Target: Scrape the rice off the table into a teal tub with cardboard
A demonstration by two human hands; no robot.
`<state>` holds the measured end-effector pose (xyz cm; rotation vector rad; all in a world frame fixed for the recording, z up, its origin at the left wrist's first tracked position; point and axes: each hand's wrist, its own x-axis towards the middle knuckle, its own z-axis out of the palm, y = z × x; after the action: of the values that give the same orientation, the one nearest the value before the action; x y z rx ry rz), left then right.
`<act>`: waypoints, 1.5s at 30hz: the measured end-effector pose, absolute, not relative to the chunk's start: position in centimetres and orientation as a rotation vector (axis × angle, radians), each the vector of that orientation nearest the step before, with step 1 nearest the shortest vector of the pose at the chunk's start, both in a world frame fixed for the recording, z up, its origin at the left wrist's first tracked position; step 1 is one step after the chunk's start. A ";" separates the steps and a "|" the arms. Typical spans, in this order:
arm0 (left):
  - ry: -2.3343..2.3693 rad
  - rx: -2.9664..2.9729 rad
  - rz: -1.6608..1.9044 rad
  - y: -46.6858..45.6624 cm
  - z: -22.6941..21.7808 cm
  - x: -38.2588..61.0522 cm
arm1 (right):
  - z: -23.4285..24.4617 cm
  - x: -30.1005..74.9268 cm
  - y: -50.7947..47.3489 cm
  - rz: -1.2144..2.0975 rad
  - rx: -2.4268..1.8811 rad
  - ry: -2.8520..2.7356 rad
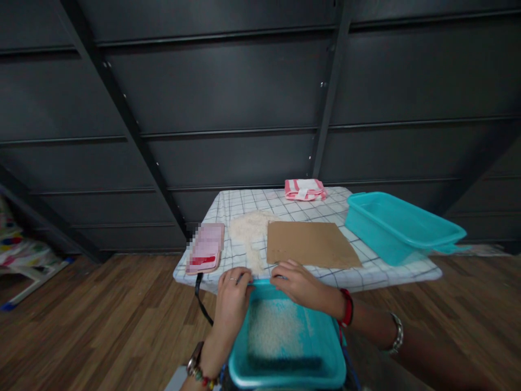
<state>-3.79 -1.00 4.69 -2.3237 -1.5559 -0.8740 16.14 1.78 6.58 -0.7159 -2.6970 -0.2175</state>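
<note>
My left hand (pixel 235 297) is closed at the left end of the far rim of a teal plastic tub (pixel 325 339), its fingers bent over the edge. My right hand (pixel 299 283) curls its fingers around the same rim, a little to the right. The tub sits low against the table's near edge. White rice-like grains (pixel 274 328) lie spread over its bottom. Just beyond my hands, a pile of similar grains (pixel 253 228) trails toward the tub on the checked cloth. A flat piece of brown cardboard (pixel 311 244) lies beside that pile, beyond my right hand.
A second teal tub (pixel 402 225) stands at the table's right side, partly over the edge. At the left lies a pink phone-like case (pixel 207 247). A folded red-and-white cloth (pixel 304 190) rests at the back of the checked tablecloth (pixel 240 201). A dark panelled wall (pixel 228 81) rises behind.
</note>
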 end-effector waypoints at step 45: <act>-1.642 -2.248 -0.788 -0.5 1.7 -3.1 | 6.0 17.2 2.0 -0.248 -0.567 -2.643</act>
<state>-3.07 -0.47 1.69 -2.2482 -1.6419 -0.7881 17.19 2.02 6.02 -0.5671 -2.6428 -0.2479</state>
